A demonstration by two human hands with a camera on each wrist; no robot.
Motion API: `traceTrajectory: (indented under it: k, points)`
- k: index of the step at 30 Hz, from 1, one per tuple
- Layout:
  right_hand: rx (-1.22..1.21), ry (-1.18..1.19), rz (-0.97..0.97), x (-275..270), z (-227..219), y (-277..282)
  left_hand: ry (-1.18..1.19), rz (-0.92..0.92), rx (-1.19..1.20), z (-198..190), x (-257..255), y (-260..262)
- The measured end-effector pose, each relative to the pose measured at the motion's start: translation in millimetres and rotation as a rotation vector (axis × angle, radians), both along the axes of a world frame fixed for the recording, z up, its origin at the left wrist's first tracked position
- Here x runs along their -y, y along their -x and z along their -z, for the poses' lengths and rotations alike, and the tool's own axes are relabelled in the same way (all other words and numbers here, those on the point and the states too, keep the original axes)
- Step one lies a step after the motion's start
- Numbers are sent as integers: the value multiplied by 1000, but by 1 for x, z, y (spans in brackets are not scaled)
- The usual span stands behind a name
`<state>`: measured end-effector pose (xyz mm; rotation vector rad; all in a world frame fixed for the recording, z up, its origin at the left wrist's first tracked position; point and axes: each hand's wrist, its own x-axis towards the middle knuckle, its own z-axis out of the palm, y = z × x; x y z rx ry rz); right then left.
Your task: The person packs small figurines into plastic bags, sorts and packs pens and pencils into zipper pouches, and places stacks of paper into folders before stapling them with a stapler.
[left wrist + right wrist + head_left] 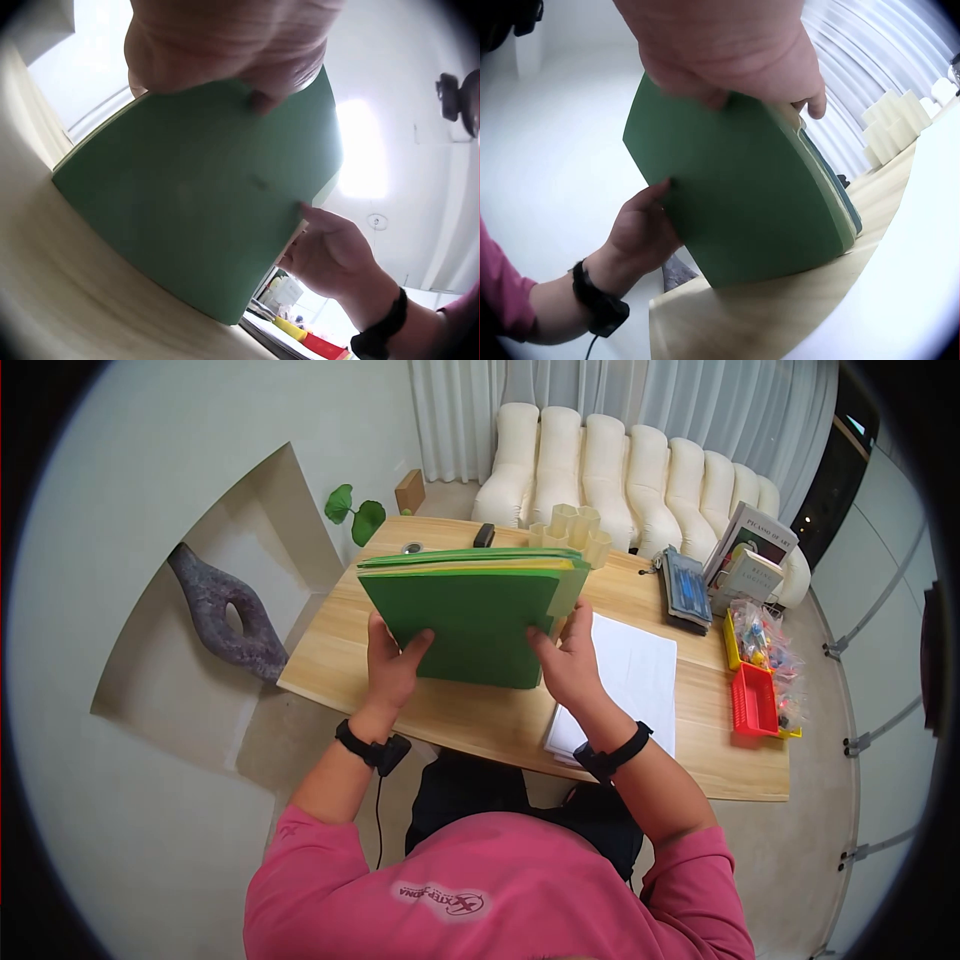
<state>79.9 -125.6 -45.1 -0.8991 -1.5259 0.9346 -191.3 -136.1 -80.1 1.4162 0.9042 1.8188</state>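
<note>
A stack of green file folders, with yellow and paler edges along its top, stands tilted on its edge over the wooden table. My left hand grips its left side, thumb lying on the front cover. On the opposite side my right hand holds it likewise, the fingers hidden behind. In the left wrist view the flat green cover fills the middle. The right wrist view shows the layered folder edges, with the lower edge at the tabletop.
White paper sheets lie right of the folders. Cream hexagonal holders and a small black object stand behind. Farther right are a grey case, upright books, a red basket and bagged small parts.
</note>
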Motion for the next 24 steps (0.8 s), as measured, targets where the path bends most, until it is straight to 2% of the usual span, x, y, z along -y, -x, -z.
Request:
traceTrajectory:
  k: [3,5,7,10,12,14,15,16,18,19,21,22,24]
  points:
    - [54,-49,36,-2,1,0,2,-59,-84,-2,4,-7]
    - [-67,111,-55,-10,6,-2,-1,-24,-62,-13,1,-1]
    - [-50,53,-34,-12,8,-1,-1,16,-44,-16,0,1]
    - [-77,10,-26,-18,12,1,8,-62,-162,-14,-1,1]
    - [-122,20,-37,-17,8,0,16,85,30,-20,-3,8]
    - [-144,95,-186,-11,0,0,29,60,11,-6,-5,6]
    - [-74,30,-104,-11,5,0,43,33,-8,-2,-4,5]
    - [-76,31,-101,-14,8,-1,44,37,-10,-1,-3,8]
    - [-138,208,-140,-21,3,-5,161,116,58,-3,-4,15]
    - [-139,208,-129,-17,1,-6,163,126,57,3,-6,14]
    - [183,94,30,-6,-3,-6,132,10,-54,20,-8,10]
    - [176,97,49,-5,-2,-6,133,29,-62,22,-7,11]
    - [46,106,-71,-10,-2,-10,66,-12,-165,18,-8,16]
